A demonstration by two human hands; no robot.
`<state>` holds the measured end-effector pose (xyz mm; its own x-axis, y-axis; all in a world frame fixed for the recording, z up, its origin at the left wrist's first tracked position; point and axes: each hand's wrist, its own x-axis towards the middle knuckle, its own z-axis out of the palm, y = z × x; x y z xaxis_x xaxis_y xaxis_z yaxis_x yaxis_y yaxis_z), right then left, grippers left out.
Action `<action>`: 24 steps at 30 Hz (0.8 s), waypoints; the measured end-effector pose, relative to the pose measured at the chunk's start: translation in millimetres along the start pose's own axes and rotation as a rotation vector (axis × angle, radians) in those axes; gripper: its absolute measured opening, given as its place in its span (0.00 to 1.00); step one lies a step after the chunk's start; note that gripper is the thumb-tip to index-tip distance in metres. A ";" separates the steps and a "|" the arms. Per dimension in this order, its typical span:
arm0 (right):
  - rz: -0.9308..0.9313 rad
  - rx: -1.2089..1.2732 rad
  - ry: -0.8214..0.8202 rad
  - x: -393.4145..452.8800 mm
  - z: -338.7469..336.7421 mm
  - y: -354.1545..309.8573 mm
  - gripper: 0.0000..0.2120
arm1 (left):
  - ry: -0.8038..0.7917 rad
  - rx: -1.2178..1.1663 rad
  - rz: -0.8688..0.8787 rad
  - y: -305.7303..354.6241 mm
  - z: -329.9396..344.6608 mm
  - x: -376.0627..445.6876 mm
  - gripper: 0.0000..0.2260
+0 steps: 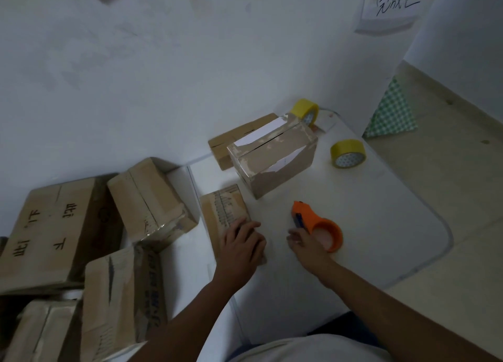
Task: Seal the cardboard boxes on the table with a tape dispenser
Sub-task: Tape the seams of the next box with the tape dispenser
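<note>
resting: left hand (241, 240) lies flat, fingers straight and together, palm down on the flat box (227, 214)
right hand (304, 244): fingers loosely spread, holding nothing; fingertips touch the near side of the tape dispenser (317, 224), no grip around it
tape dispenser: orange, lying on the white table (367, 212) just right of the flat box; blade end points away from the person, ring end toward the right hand
flat box: low cardboard box at the table's left edge, printed top face, far half uncovered by the hand
upright box (272, 161): taller cardboard box beyond the dispenser, mid table; top flaps meet at a seam, torn white label patches on top and side
far box (239, 137): low carton behind the upright box, against the wall
tape rolls: one yellow roll (348, 153) on the table right of the upright box, apart from it; second yellow roll (304, 111) behind that box near the wall
box pile (95, 239): several cartons stacked left of the table, lower down
paper sign (394, 2): handwritten, on the wall at upper right
</note>
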<state>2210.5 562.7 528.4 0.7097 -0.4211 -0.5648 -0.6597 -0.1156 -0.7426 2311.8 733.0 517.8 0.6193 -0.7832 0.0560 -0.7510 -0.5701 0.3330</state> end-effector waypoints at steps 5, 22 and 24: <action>0.241 0.514 -0.210 -8.9 16.8 -10.4 0.08 | -0.024 -0.004 -0.002 0.9 -4.4 -0.8 0.18; 0.007 0.423 0.048 -13.8 16.5 -5.0 0.05 | -0.130 -0.008 0.054 -29.6 -10.6 -13.7 0.30; -0.008 0.403 0.060 -11.3 16.1 -3.0 0.04 | -0.120 0.044 0.078 -30.0 -9.3 -13.0 0.32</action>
<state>2208.5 582.2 531.2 0.6905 -0.4747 -0.5457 -0.4963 0.2380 -0.8349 2328.3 762.6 515.8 0.5292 -0.8478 -0.0337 -0.8064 -0.5149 0.2908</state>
